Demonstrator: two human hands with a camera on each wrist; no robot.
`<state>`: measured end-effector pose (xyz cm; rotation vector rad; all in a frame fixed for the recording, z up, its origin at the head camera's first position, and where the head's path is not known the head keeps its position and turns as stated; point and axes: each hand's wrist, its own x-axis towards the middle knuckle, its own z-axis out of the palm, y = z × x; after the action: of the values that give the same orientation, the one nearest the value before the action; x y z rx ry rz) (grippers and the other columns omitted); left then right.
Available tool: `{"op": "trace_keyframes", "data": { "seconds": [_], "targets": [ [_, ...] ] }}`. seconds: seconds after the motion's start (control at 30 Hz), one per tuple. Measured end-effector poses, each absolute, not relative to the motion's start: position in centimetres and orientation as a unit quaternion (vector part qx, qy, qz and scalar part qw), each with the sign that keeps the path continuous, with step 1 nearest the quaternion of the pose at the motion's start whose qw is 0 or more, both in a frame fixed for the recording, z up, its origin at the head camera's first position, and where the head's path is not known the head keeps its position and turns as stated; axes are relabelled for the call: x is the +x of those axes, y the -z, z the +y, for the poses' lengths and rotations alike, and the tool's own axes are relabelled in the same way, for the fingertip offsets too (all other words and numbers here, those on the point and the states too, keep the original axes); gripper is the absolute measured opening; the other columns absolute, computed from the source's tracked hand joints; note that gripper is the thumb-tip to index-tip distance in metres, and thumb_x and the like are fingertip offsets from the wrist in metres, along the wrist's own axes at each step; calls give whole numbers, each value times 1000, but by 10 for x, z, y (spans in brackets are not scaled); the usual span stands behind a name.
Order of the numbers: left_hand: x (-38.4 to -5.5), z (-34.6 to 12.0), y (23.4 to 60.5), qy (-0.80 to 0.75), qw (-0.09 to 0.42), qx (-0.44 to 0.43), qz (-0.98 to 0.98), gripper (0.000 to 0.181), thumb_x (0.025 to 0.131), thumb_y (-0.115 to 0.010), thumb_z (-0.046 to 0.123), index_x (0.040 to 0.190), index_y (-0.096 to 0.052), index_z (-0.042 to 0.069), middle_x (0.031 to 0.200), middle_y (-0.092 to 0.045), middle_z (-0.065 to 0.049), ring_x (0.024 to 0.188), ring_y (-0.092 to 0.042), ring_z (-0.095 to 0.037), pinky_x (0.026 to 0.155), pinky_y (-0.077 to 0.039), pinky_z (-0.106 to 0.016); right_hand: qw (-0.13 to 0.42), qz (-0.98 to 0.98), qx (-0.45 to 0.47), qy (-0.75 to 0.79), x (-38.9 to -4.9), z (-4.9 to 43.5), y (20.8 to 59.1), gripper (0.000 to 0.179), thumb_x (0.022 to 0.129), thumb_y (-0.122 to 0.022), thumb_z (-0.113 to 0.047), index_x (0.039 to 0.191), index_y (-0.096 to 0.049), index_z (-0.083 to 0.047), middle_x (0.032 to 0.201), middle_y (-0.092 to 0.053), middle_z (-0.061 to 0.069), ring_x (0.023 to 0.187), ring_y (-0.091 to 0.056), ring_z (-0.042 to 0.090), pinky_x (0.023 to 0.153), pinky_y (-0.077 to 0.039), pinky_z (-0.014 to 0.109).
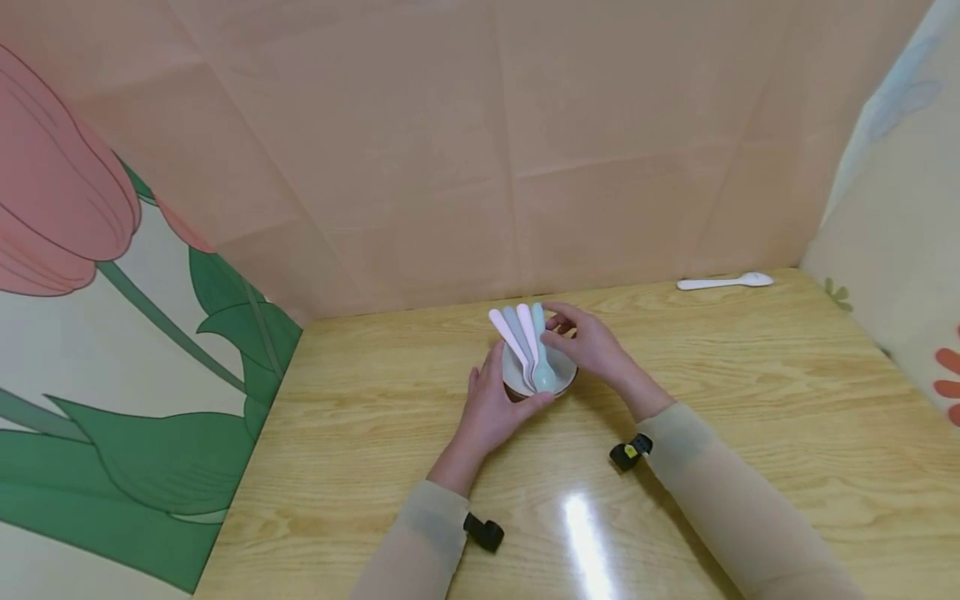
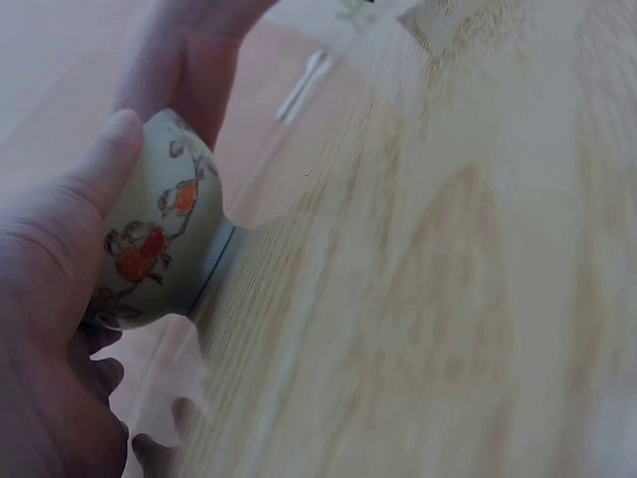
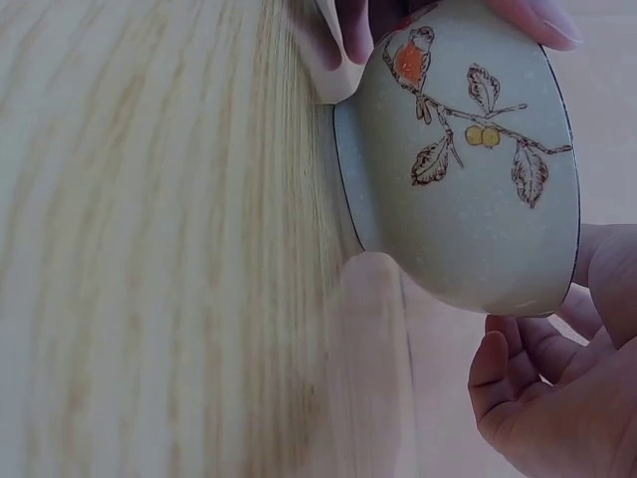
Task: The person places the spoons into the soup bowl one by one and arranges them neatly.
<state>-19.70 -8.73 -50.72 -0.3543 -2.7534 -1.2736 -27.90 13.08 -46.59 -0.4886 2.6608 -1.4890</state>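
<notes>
A small round bowl (image 3: 468, 219), pale with painted birds and leafy twigs, stands on the wooden table. My left hand (image 1: 491, 408) holds it from the left and near side, its thumb along the near rim. Several spoons lean together in the bowl, bowls down and handles fanned away from me: two pale pink spoons (image 1: 527, 327), a grey-blue spoon (image 1: 513, 318) and a light teal spoon (image 1: 542, 372) at the right. At the teal handle's upper part, my right hand (image 1: 592, 342) pinches with thumb and index finger; its other fingers are curled behind the rim.
A white spoon (image 1: 723, 282) lies at the table's far right edge, close to the backdrop. The wooden table (image 1: 375, 433) meets a plain peach cloth (image 1: 420, 167) at the back. Printed flower panels (image 1: 172, 450) flank it on both sides.
</notes>
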Motion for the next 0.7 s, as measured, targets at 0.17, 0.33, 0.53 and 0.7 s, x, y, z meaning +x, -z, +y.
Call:
{"op": "trace_keyframes", "data": {
  "seconds": [0.17, 0.33, 0.53, 0.7],
  "targets": [
    [-196, -87, 506, 422, 45, -116, -898, 116, 90, -87, 63, 175, -20, 22, 174, -39, -4, 159, -37, -24, 133, -9, -64, 30, 863, -160, 479, -281, 131, 467, 58, 110, -73, -18, 164, -53, -12, 130, -70, 15, 117, -63, 35, 90, -53, 43],
    [-196, -87, 506, 422, 53, -120, -897, 115, 90, -89, 61, 174, -22, 20, 172, -42, -5, 158, -40, -23, 132, -11, -65, 30, 860, -157, 484, -281, 132, 467, 59, 109, -73, -19, 164, -52, -12, 131, -70, 16, 119, -62, 36, 93, -53, 46],
    [-197, -87, 506, 414, 58, -123, -900, 115, 89, -90, 58, 174, -22, 19, 170, -44, -5, 156, -42, -24, 131, -13, -66, 23, 865, -153, 478, -281, 137, 466, 59, 109, -74, -20, 163, -52, -10, 131, -69, 16, 122, -61, 36, 94, -53, 47],
    [-197, -86, 507, 412, 60, -122, -901, 115, 89, -90, 59, 173, -23, 18, 170, -45, -6, 157, -42, -25, 131, -14, -67, 14, 874, -154, 461, -280, 145, 462, 60, 109, -73, -22, 163, -51, -7, 133, -69, 18, 122, -61, 38, 95, -54, 50]
  ]
}}
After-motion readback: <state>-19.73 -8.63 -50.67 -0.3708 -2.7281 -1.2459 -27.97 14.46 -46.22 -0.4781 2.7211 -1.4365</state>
